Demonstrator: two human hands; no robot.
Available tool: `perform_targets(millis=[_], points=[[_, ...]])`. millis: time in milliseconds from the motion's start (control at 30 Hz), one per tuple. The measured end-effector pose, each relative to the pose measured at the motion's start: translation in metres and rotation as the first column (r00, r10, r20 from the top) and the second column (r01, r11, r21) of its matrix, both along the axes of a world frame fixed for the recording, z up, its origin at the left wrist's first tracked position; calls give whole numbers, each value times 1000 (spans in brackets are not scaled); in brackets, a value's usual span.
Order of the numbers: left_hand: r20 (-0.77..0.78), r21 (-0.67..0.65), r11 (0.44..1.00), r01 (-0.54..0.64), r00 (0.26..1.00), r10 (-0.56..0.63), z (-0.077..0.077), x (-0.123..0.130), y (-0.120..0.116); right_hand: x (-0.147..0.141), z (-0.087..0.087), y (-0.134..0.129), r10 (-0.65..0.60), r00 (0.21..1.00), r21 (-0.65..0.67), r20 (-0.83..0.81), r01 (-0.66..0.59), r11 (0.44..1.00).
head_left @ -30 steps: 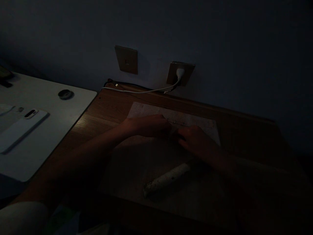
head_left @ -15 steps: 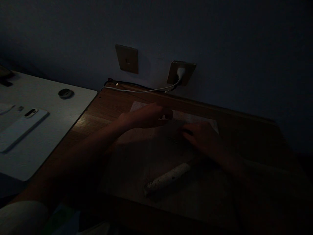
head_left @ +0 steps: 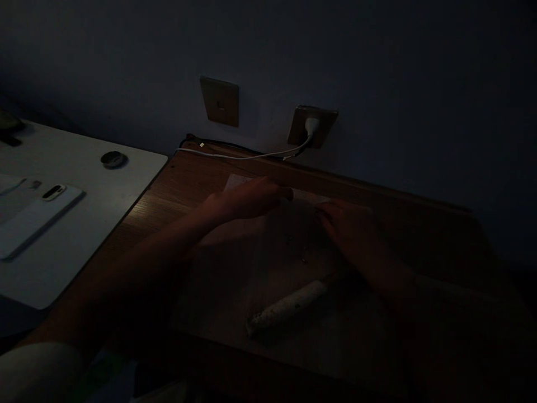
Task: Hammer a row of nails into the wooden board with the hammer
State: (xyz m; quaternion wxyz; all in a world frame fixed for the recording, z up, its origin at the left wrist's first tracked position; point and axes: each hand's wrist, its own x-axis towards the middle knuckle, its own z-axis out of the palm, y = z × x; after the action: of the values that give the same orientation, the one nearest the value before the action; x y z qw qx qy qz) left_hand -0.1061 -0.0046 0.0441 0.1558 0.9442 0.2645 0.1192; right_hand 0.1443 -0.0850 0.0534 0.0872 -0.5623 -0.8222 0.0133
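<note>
In dim light my left hand [head_left: 255,198] hovers over or rests on the far side of a pale flat sheet [head_left: 235,291], fingers bent and drawn together. My right hand [head_left: 348,224] is at the sheet's far right, its fingertips pinched. Whatever either hand holds is too dark to see. Several tiny shiny bits [head_left: 304,259] lie on the sheet between the hands and nearer me. Closer still lies a whitish, dark-speckled stick-shaped piece [head_left: 289,307], its right end running into shadow below my right wrist.
The sheet lies on a wooden table [head_left: 155,215] against the wall. A white cable [head_left: 251,157] runs along the back edge to a wall socket [head_left: 314,126]. On the left, a white tabletop [head_left: 96,210] carries a pale phone [head_left: 42,221] and a small round tin [head_left: 112,159].
My right hand has moved slightly up and to the right, uncovering the small bits on the sheet. The fingers of my left hand have drawn closer together. The speckled piece has stayed put.
</note>
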Motion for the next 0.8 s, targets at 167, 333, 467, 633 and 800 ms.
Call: perform_targets(millis=[167, 333, 467, 633, 800], points=[[-98, 33, 999, -20, 995, 23, 1, 0, -1, 0, -6, 2, -16, 998, -50, 56, 19, 999], [-120, 57, 997, -51, 991, 58, 3, 2, -2, -4, -6, 4, -30, 998, -53, 58, 33, 998], [-143, 92, 993, -70, 986, 83, 4, 2, -4, -2, 4, 7, -38, 999, -50, 34, 40, 998], [-207, 175, 980, -92, 970, 127, 8, 6, -7, -6, 21, 14, -60, 998, -64, 32, 62, 996], [-170, 184, 970, -159, 967, 191, 10, 9, -8, -28, 20, 21, 18, 995, -161, 99, -2, 987]])
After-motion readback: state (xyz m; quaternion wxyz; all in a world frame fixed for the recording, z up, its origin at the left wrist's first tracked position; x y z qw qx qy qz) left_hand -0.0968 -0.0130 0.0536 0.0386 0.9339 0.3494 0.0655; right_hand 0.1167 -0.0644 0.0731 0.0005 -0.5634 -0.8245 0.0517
